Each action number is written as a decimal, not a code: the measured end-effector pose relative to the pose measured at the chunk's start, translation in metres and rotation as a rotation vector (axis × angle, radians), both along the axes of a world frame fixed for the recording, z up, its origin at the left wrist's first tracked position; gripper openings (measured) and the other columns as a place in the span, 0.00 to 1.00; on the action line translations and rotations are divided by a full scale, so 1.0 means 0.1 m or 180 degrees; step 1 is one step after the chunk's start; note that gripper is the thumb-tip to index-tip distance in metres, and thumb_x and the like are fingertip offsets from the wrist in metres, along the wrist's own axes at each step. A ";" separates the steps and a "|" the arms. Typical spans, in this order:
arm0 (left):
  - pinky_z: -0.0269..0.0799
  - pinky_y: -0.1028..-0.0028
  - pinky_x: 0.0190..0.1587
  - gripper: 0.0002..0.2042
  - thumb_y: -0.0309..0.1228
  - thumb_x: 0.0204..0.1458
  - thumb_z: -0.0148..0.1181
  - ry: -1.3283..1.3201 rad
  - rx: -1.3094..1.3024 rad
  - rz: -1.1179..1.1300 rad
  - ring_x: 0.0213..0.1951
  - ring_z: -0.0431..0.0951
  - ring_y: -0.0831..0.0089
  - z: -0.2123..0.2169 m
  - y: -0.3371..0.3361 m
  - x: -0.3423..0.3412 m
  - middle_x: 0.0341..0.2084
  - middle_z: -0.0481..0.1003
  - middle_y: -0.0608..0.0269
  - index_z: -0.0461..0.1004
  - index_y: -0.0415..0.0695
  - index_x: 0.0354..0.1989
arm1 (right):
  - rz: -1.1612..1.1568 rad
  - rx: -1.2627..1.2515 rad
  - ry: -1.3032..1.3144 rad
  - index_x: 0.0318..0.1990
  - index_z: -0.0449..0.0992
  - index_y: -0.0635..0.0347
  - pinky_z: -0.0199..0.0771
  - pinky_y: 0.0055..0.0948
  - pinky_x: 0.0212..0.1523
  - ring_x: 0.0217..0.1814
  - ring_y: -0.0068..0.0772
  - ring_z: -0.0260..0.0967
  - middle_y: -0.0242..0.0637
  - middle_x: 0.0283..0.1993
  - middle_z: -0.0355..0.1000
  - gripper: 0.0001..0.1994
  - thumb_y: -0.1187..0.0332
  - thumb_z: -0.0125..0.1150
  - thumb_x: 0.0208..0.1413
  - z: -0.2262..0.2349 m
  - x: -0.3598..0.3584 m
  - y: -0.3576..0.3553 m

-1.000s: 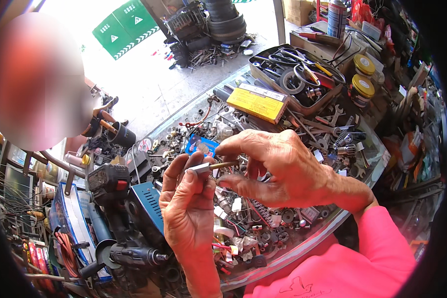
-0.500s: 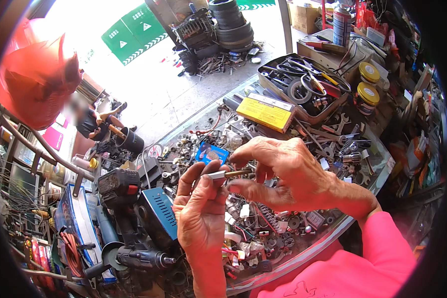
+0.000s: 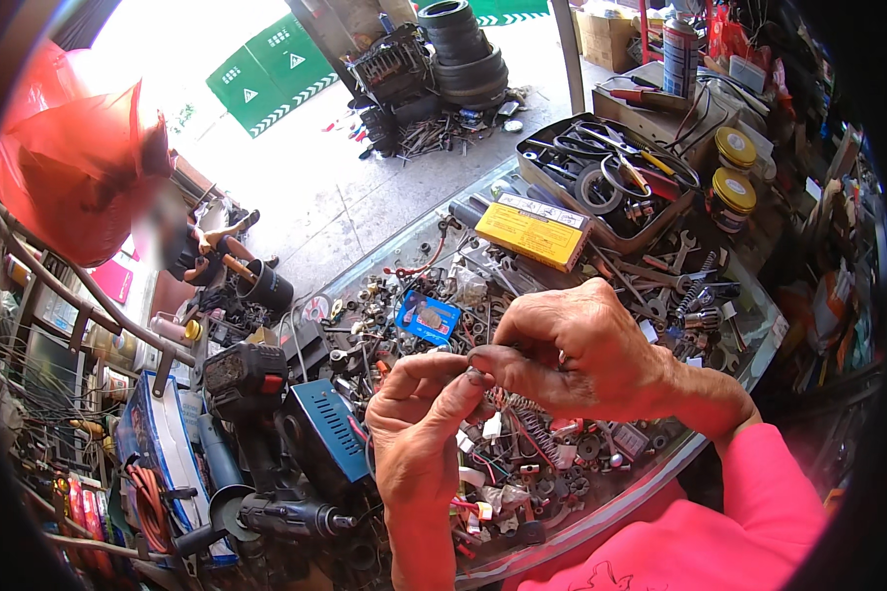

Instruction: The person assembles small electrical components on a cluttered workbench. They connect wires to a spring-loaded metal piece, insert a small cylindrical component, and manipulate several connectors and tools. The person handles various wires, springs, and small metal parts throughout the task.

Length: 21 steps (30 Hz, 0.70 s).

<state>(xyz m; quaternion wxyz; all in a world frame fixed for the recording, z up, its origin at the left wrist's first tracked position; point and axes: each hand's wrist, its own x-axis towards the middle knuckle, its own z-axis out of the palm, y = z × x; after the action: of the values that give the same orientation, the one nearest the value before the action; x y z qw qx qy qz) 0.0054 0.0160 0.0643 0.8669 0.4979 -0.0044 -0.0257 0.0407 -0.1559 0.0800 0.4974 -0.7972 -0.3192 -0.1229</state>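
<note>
Above the littered bench, the fingertips of my two hands meet. My left hand (image 3: 419, 424) is closed, thumb pressed against the fingers, and whatever it pinches is covered by them. My right hand (image 3: 581, 360) is curled closed, its thumb and forefinger at the left fingertips. A tiny pale glint shows among the right fingers, too small to name. Just beyond the left fingers lies a blue packet (image 3: 429, 317) with a round dull disc on it. Small springs (image 3: 532, 428), connectors and metal bits lie beneath the hands.
A blue vented metal box (image 3: 330, 428) and a cordless impact wrench (image 3: 256, 433) stand left. Beyond the hands are a yellow box (image 3: 534, 234) and a tool case (image 3: 601, 212) of cables. Spanners (image 3: 680, 251) lie right. A person (image 3: 192, 251) sits far left, and tyres (image 3: 463, 59) are stacked beyond.
The fingertips have come together. The pale piece with a brass-coloured rod, which showed in the left fingers before, is now hidden. The view has shifted slightly.
</note>
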 end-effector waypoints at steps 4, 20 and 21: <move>0.69 0.80 0.27 0.06 0.21 0.51 0.59 -0.0002 -0.0050 -0.0105 0.28 0.76 0.76 -0.02 0.03 0.01 0.29 0.77 0.57 0.73 0.35 0.37 | 0.0114 -0.0404 0.0128 0.24 0.70 0.63 0.66 0.39 0.24 0.23 0.47 0.69 0.45 0.21 0.68 0.12 0.64 0.60 0.51 0.02 0.01 -0.04; 0.67 0.80 0.27 0.05 0.22 0.53 0.57 0.0130 -0.0184 -0.0085 0.26 0.74 0.77 -0.02 0.04 0.01 0.27 0.76 0.60 0.72 0.36 0.37 | 0.0173 -0.0404 0.0033 0.33 0.73 0.65 0.67 0.38 0.26 0.25 0.47 0.71 0.46 0.23 0.70 0.12 0.63 0.59 0.52 -0.05 0.06 -0.01; 0.67 0.80 0.27 0.05 0.22 0.53 0.57 0.0141 -0.0199 -0.0089 0.26 0.74 0.77 -0.02 0.04 0.01 0.27 0.76 0.60 0.72 0.36 0.37 | 0.0207 -0.0152 -0.0029 0.33 0.73 0.65 0.67 0.38 0.26 0.25 0.46 0.71 0.46 0.24 0.70 0.12 0.63 0.59 0.52 -0.07 0.06 0.01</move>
<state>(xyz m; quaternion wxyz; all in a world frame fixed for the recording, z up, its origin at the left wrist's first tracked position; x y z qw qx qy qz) 0.0067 0.0200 0.0626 0.8814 0.4697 0.0070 -0.0488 0.0472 -0.1545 0.0726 0.4805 -0.7976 -0.3500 -0.1026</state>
